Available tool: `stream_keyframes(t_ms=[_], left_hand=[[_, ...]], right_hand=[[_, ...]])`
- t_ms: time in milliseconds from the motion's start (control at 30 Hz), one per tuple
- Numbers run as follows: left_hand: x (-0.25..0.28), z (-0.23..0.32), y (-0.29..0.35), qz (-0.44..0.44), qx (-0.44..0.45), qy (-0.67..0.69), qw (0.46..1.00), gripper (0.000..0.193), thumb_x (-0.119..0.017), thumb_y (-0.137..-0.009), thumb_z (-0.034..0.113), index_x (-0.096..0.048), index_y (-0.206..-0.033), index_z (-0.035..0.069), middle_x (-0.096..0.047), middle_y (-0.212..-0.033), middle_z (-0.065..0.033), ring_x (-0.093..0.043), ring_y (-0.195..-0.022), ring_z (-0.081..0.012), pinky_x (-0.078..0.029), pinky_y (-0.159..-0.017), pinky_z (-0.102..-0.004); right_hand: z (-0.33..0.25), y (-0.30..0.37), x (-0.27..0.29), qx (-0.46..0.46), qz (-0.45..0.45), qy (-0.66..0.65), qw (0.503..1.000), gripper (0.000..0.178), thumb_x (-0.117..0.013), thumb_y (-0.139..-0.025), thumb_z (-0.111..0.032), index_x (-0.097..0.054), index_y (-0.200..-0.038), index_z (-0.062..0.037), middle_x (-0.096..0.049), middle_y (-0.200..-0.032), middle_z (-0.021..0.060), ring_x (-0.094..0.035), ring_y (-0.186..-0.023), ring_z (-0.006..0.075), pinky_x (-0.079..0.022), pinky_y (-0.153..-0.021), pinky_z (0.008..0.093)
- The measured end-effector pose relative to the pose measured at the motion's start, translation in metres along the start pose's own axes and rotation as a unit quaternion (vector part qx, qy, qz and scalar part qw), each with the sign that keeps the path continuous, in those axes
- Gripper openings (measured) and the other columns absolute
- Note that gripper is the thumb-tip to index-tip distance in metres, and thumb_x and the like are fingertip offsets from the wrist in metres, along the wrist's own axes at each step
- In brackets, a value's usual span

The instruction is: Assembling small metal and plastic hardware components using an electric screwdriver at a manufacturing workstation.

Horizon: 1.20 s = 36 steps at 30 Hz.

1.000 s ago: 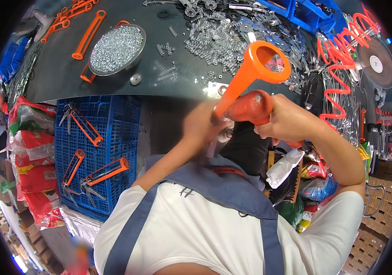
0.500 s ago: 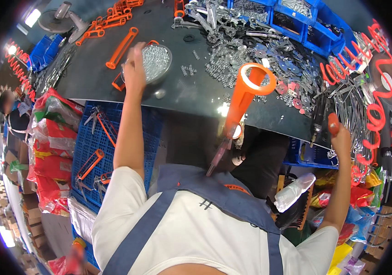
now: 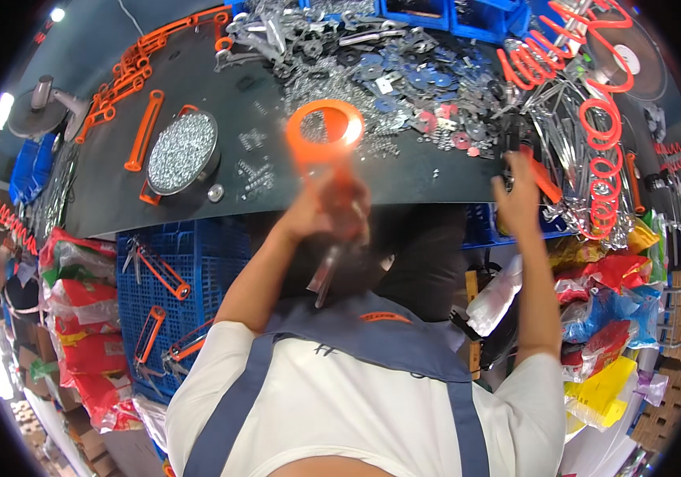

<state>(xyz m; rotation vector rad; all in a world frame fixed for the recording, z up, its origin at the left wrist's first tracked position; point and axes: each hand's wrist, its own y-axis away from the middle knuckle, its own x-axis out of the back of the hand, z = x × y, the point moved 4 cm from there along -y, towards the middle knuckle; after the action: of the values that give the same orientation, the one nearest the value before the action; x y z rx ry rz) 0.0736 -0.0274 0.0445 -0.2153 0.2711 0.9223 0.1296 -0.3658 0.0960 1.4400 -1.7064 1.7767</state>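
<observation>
An orange caulking gun frame [image 3: 326, 131] stands upright in front of me, its round ring toward the top and blurred. My left hand [image 3: 328, 208] is closed around its lower part; motion smears the fingers. Below that hand a clear-reddish handle or lever [image 3: 323, 274] sticks down. My right hand [image 3: 519, 195] reaches to the bench's right edge, thumb and fingers apart, at the lower end of a black power driver [image 3: 514, 131]. Just beside it lies an orange-handled tool [image 3: 545, 176], whose kind I cannot make out.
A bowl of small metal parts [image 3: 184, 151] stands at left on the dark bench [image 3: 221, 187]. Springs and metal plates [image 3: 404, 79] heap up behind, before blue bins [image 3: 476, 17]. A coiled red hose [image 3: 601, 119] hangs at right. A blue crate [image 3: 197, 246] holds finished-looking caulking guns.
My left hand has left the bowl and closed on the caulking gun. My right hand has moved left and upward to the black driver, no longer holding the orange-handled tool. The view has shifted.
</observation>
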Motion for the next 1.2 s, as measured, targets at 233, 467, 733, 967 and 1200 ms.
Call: stream_keyframes(t_ms=[233,467,733,967,1200], left_hand=[[-0.030,-0.004,0.001,0.279,-0.156,-0.105,0.942,0.037,-0.065,-0.072,0.004,-0.048,-0.106,0.006,-0.054,-0.079,-0.0022,-0.056,-0.069,-0.0092,-0.043,-0.052,-0.0254],[-0.029,0.013,0.005,0.436,-0.218,-0.327,0.809,0.023,-0.064,-0.075,0.008,-0.053,-0.095,0.002,-0.059,-0.074,-0.0053,-0.053,-0.061,-0.0142,-0.045,-0.056,-0.0302],[-0.041,0.056,0.072,0.316,-0.255,-0.140,0.903,0.040,-0.066,-0.083,0.034,-0.054,-0.099,0.000,-0.057,-0.074,-0.0066,-0.056,-0.060,-0.0145,-0.045,-0.052,-0.0263],[0.038,0.129,0.131,0.281,-0.460,0.276,0.796,0.078,-0.056,-0.071,0.072,-0.055,-0.103,0.001,-0.046,-0.076,-0.0031,-0.042,-0.063,-0.0122,-0.037,-0.053,-0.0246],[0.001,0.114,0.100,0.257,-0.479,0.129,0.829,0.084,-0.045,-0.072,0.079,-0.050,-0.104,0.002,-0.046,-0.068,-0.0031,-0.043,-0.053,-0.0117,-0.037,-0.050,-0.0237]], right_hand=[[-0.232,0.155,-0.153,-0.375,-0.251,-0.710,0.541,0.051,-0.039,-0.095,-0.044,-0.041,-0.126,-0.0036,-0.056,-0.109,0.0106,-0.059,-0.089,0.0211,-0.051,-0.073,0.0338],[-0.269,0.155,-0.178,-0.384,-0.010,-0.636,0.669,0.044,-0.035,-0.097,-0.035,-0.054,-0.116,-0.0006,-0.058,-0.109,0.0116,-0.056,-0.098,0.0193,-0.044,-0.087,0.0331],[-0.215,0.103,-0.065,-0.006,0.028,-0.245,0.969,0.032,-0.063,-0.083,-0.029,-0.061,-0.095,0.0000,-0.060,-0.077,0.0170,-0.057,-0.068,0.0368,-0.046,-0.068,0.0424],[-0.181,0.109,-0.041,-0.124,-0.266,-0.615,0.732,0.040,-0.042,-0.097,-0.031,-0.060,-0.085,0.0015,-0.054,-0.067,0.0038,-0.048,-0.059,0.0086,-0.041,-0.053,0.0253],[-0.222,0.028,-0.054,-0.211,-0.164,-0.636,0.724,0.022,-0.050,-0.094,-0.017,-0.061,-0.097,0.0014,-0.059,-0.079,0.0097,-0.058,-0.067,0.0152,-0.046,-0.060,0.0246]])
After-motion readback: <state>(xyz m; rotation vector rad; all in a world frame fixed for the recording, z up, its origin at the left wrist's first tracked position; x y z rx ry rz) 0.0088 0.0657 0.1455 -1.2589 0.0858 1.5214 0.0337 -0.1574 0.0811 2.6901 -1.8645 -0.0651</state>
